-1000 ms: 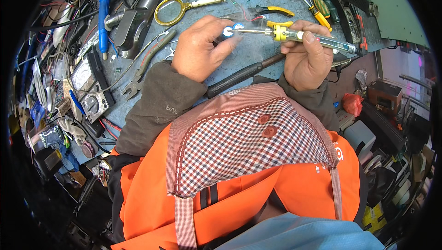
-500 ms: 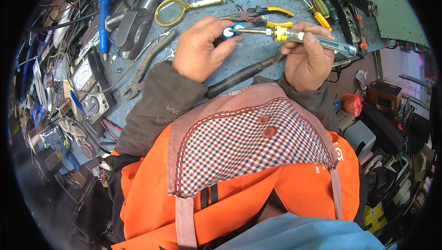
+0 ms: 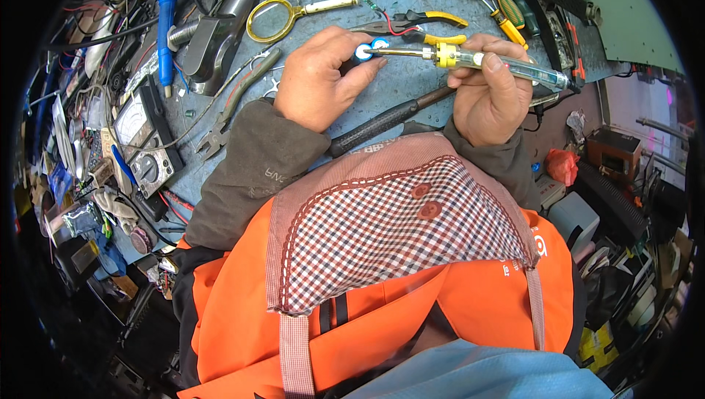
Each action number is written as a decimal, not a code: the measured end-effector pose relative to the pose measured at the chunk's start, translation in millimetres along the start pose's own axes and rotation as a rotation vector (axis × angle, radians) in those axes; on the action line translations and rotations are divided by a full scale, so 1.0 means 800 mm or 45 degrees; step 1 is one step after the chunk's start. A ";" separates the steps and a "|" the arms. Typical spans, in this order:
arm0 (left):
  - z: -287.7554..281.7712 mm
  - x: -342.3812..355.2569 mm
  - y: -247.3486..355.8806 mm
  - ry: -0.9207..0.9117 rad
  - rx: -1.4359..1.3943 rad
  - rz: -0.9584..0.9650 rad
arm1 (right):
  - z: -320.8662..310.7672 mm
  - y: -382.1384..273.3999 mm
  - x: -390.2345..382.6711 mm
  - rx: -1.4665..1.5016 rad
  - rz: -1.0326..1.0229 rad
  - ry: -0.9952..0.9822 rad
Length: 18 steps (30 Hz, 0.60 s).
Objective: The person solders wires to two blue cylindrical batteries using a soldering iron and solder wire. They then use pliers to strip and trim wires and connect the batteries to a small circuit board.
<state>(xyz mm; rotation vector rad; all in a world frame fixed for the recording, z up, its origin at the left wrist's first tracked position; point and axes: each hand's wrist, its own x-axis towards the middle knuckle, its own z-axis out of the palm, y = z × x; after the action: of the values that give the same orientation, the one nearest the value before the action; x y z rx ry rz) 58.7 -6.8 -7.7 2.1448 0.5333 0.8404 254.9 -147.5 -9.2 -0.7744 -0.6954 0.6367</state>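
Scarcely any shift since the earlier frame. Left hand [image 3: 316,80] pinched round blue cells [image 3: 380,43]; right hand [image 3: 493,91] closed on soldering iron [image 3: 446,54], tip over one cell's end (contact unclear). Bare bench [image 3: 413,77] between pliers [image 3: 443,17] and dark rod [image 3: 385,120].

We're on the head cam, left fisheye of the pair, looking steeply down from above the wearer. Left hand [image 3: 316,80] and right hand [image 3: 493,94] sit near, upper half. We get bench [image 3: 407,76] beyond both hands, apron [image 3: 389,237] below them, sleeves [image 3: 246,168] behind each. Wide field: we catch clutter [image 3: 81,219] well left of the left hand.
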 end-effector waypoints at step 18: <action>-0.003 0.001 0.005 -0.029 0.042 -0.040 | -0.007 -0.009 -0.001 -0.044 -0.054 0.114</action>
<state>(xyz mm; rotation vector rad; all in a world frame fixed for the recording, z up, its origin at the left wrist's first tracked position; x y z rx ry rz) 58.2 -7.7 -3.1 2.1677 0.5715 0.7936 260.1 -154.3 -7.0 -0.8129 -0.6408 0.5498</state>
